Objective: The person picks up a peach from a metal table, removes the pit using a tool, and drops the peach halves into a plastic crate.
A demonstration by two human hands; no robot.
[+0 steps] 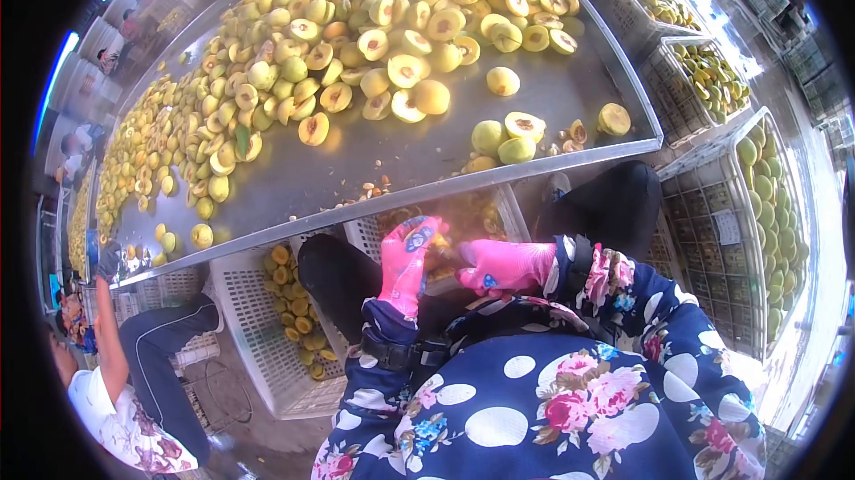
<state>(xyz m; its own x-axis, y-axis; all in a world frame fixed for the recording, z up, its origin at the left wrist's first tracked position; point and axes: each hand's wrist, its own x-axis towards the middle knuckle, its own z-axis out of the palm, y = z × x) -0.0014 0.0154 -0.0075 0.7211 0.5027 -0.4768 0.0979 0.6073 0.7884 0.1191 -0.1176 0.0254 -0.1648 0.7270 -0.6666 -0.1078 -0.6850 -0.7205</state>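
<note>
My left hand (410, 259), in a pink glove, is closed in front of my lap, fingers curled around a blurred yellow peach piece (439, 254). Close beside it on the right, my right hand (509, 264), also pink-gloved, is closed and points toward the left one. Whatever sits inside the right fingers is hidden. Both hands are just below the near edge of a metal table (419, 156), above a crate with peach pieces (485, 213). On the table lies a large heap of halved yellow-green peaches (356, 44), with a few loose halves (517, 150) near its edge.
A white crate (258, 337) of peach halves stands left of my leg. More crates of fruit (726, 231) line the right side. At the left, a co-worker (134, 400) sits with a gloved hand at the table. The table has a raised metal rim (392, 206).
</note>
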